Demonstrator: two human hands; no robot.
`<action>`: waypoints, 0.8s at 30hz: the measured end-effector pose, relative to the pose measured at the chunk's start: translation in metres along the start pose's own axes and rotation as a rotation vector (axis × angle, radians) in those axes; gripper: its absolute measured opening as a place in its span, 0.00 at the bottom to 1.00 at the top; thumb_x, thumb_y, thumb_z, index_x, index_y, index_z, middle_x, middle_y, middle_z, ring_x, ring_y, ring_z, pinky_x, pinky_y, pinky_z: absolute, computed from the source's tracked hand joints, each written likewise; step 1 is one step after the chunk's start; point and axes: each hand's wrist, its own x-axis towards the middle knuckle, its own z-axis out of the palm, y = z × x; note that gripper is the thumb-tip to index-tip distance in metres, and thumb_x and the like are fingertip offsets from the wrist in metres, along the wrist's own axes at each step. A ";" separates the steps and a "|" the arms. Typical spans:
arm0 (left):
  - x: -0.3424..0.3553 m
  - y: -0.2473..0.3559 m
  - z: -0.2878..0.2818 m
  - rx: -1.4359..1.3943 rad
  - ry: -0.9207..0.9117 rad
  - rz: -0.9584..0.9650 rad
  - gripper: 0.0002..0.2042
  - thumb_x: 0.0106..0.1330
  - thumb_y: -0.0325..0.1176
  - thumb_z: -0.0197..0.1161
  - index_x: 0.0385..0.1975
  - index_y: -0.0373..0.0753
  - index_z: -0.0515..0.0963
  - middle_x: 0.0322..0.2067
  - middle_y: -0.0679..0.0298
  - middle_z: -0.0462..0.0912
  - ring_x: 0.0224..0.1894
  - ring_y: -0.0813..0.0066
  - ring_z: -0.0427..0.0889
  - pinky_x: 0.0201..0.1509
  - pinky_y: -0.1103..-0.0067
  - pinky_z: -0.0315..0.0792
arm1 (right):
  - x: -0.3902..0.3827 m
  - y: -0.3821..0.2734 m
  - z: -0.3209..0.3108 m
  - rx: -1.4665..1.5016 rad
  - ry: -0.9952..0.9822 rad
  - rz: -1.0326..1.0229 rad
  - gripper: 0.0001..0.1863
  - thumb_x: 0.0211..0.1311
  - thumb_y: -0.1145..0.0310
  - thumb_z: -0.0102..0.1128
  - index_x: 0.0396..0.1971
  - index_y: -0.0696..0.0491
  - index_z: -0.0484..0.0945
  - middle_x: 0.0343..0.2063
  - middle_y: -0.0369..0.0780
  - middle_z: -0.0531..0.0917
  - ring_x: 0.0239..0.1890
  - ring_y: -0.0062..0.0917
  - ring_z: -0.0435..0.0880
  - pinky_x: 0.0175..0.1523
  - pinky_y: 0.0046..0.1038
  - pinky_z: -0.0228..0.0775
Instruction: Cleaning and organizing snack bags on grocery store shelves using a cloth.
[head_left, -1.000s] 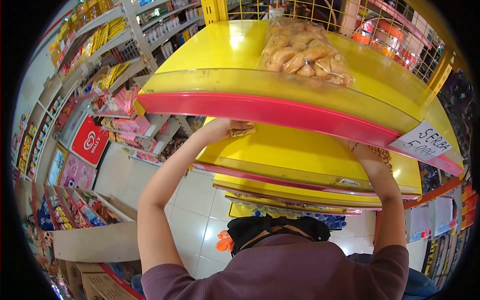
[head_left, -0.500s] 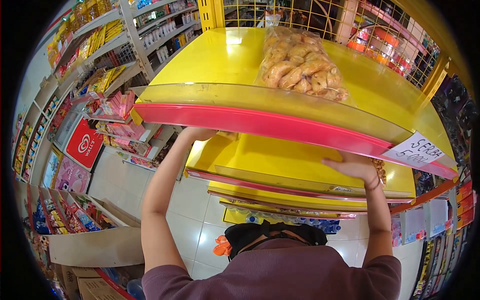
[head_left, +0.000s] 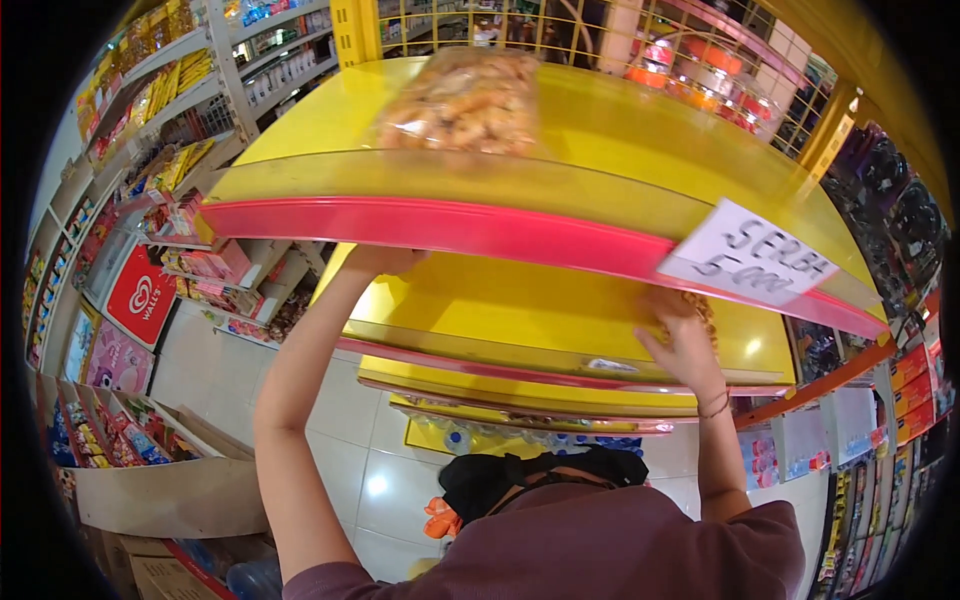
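My left hand (head_left: 388,262) reaches under the red-edged front of the upper yellow shelf (head_left: 640,130). Its fingers are mostly hidden by that edge, so what they touch does not show. Over the right part of the lower yellow shelf (head_left: 500,305) is my right hand (head_left: 676,328), thumb spread away from the fingers. Right beside its fingers stands a bag of small brown snacks (head_left: 704,312), partly covered by the hand. I cannot tell whether they touch. On the upper shelf lies a clear plastic bag of pale, curled snacks (head_left: 465,105), a little blurred.
A white handwritten card (head_left: 745,258) hangs at the upper shelf's front right. Yellow wire mesh (head_left: 560,35) backs the shelf. A slanted snack rack (head_left: 165,490) stands at lower left, a red freezer (head_left: 143,295) beyond it. Bottles (head_left: 458,440) line the lowest shelf.
The view has swung right, so the shelves sit further left in it. My right hand has moved right, closer to the bag of brown snacks. The left hand stays under the upper shelf's edge.
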 end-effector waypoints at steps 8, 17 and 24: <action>0.082 0.125 -0.018 -0.262 -0.998 -0.461 0.16 0.59 0.43 0.54 0.29 0.34 0.75 0.28 0.50 0.79 0.33 0.54 0.79 0.37 0.63 0.71 | -0.002 0.099 -0.045 -0.197 -0.101 0.394 0.23 0.55 0.52 0.58 0.46 0.52 0.75 0.42 0.45 0.80 0.46 0.41 0.77 0.50 0.35 0.68; 0.062 0.164 0.002 -0.153 -0.698 -0.422 0.13 0.60 0.38 0.56 0.40 0.39 0.76 0.37 0.49 0.78 0.41 0.51 0.77 0.45 0.64 0.70 | 0.004 0.157 -0.036 0.212 -0.074 0.121 0.28 0.53 0.57 0.65 0.53 0.50 0.71 0.51 0.42 0.76 0.55 0.31 0.72 0.59 0.29 0.64; 0.099 0.215 0.036 -0.461 -0.692 -0.140 0.16 0.58 0.27 0.52 0.47 0.42 0.76 0.39 0.52 0.79 0.45 0.54 0.76 0.48 0.64 0.69 | -0.020 0.191 -0.039 0.659 0.242 -0.105 0.19 0.57 0.69 0.61 0.49 0.57 0.73 0.45 0.41 0.79 0.47 0.26 0.77 0.51 0.30 0.71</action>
